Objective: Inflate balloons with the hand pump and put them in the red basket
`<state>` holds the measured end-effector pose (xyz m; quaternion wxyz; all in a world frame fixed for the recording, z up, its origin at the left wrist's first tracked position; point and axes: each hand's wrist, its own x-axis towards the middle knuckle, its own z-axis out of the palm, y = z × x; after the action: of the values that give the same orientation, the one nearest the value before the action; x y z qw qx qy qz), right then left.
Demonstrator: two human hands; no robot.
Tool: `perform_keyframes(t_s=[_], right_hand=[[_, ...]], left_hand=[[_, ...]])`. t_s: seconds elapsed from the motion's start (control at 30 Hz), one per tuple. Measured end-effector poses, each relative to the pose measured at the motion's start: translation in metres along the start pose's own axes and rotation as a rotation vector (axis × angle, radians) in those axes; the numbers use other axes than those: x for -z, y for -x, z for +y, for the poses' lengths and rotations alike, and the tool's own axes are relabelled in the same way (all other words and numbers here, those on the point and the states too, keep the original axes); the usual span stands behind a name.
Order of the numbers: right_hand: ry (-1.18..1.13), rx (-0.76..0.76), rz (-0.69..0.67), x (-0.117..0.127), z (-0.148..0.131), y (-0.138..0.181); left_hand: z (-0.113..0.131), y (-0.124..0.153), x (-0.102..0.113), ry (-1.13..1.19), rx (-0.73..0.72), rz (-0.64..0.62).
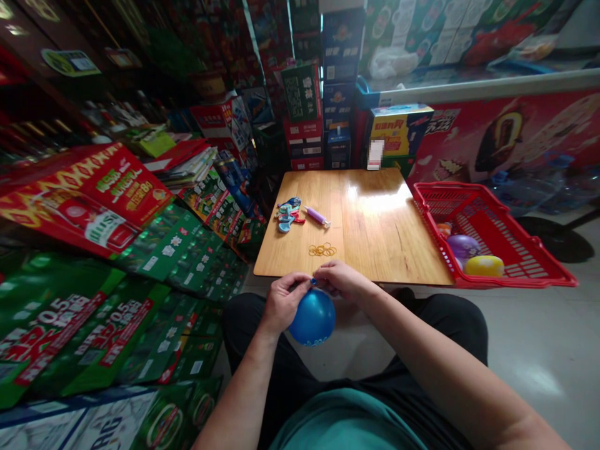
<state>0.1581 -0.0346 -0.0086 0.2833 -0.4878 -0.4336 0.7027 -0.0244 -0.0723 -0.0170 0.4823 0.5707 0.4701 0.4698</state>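
Observation:
A round, inflated blue balloon (312,317) hangs below my hands, over my lap, just off the table's near edge. My left hand (284,301) is closed in a pinch at the balloon's neck. From the other side my right hand (343,279) pinches at the same neck, its fingers close to the left ones. Whether a rubber band is in the right fingers is too small to tell. On the table lie a loose pile of rubber bands (322,250), a purple hand pump (317,217) and a heap of flat, uninflated balloons (289,215).
The wooden table (370,240) is in front of my knees. At its right a red basket (539,262) holds a purple balloon (463,246) and a yellow balloon (484,266). Stacked green drink cartons (162,250) crowd the left. Boxes (398,131) stand behind the table.

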Motion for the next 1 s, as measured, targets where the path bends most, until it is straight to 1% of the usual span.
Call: perform_keyframes(t_s=[0.07, 0.13, 0.23, 0.33, 0.4, 0.47, 0.57, 0.67, 0.73, 0.8, 0.87, 0.93, 1.0], right_hand=[[0.001, 0.016, -0.009, -0.001, 0.000, -0.002], [0.018, 0.046, 0.002, -0.003, 0.000, -0.003], [0.154, 0.137, 0.027, -0.006, 0.000, 0.001], [0.312, 0.258, 0.036, -0.011, -0.001, 0.007], [0.321, 0.300, 0.039, -0.013, 0.000, 0.011], [0.215, 0.272, 0.036, -0.015, 0.002, 0.012], [-0.082, 0.174, 0.014, -0.014, 0.008, 0.012], [-0.343, 0.122, -0.018, -0.011, 0.012, 0.011], [-0.435, 0.103, -0.033, -0.008, 0.013, 0.011], [-0.458, 0.103, -0.042, -0.007, 0.014, 0.013], [-0.411, 0.123, -0.053, -0.005, 0.016, 0.014], [-0.267, 0.129, -0.093, -0.003, 0.018, 0.014], [-0.094, 0.091, -0.120, -0.002, 0.021, 0.012]], left_hand=[[0.001, -0.001, -0.001, -0.076, -0.003, -0.061], [0.000, -0.002, -0.002, -0.132, 0.004, -0.082], [-0.006, -0.005, -0.005, -0.184, 0.047, -0.025], [-0.013, -0.009, -0.007, -0.159, 0.088, 0.044], [-0.017, -0.011, -0.008, -0.109, 0.099, 0.038], [-0.019, -0.012, -0.008, -0.024, 0.131, 0.034], [-0.020, -0.011, -0.007, 0.199, 0.229, 0.040], [-0.021, -0.009, -0.002, 0.384, 0.301, -0.014], [-0.021, -0.008, 0.002, 0.453, 0.312, -0.052], [-0.023, -0.009, 0.007, 0.517, 0.316, -0.062], [-0.026, -0.010, 0.009, 0.586, 0.330, -0.051], [-0.029, -0.011, 0.010, 0.644, 0.363, -0.041], [-0.032, -0.012, 0.009, 0.663, 0.399, -0.028]])
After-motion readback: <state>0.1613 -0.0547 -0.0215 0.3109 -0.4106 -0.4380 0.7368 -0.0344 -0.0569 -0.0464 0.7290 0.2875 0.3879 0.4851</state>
